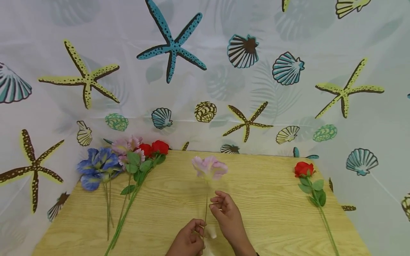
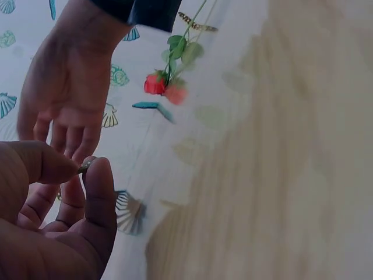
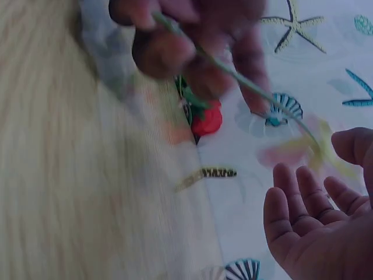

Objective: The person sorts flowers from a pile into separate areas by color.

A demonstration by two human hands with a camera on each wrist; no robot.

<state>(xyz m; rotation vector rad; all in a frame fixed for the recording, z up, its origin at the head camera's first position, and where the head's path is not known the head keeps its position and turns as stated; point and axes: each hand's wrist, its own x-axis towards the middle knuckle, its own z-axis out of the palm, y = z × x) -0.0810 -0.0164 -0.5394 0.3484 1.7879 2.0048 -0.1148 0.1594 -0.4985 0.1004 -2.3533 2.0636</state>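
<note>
A pale pink artificial flower [image 1: 209,168] stands upright above the middle of the table, its thin stem running down to my left hand [image 1: 189,239]. That hand pinches the lower stem between thumb and forefinger, and the cut end shows between the fingertips in the left wrist view. My right hand [image 1: 230,219] is beside the stem, higher up, with relaxed, slightly bent fingers and nothing gripped. In the right wrist view its palm [image 3: 326,233] faces up near the blurred bloom [image 3: 315,149], while the green stem [image 3: 245,80] slants down from the left hand's fingers.
Blue flowers [image 1: 99,165], pink flowers [image 1: 128,145] and red roses [image 1: 159,147] lie at the table's left side, stems toward me. A single red rose [image 1: 303,169] lies at the right. A shell-and-starfish printed cloth [image 1: 205,81] hangs around the wooden table [image 1: 262,192].
</note>
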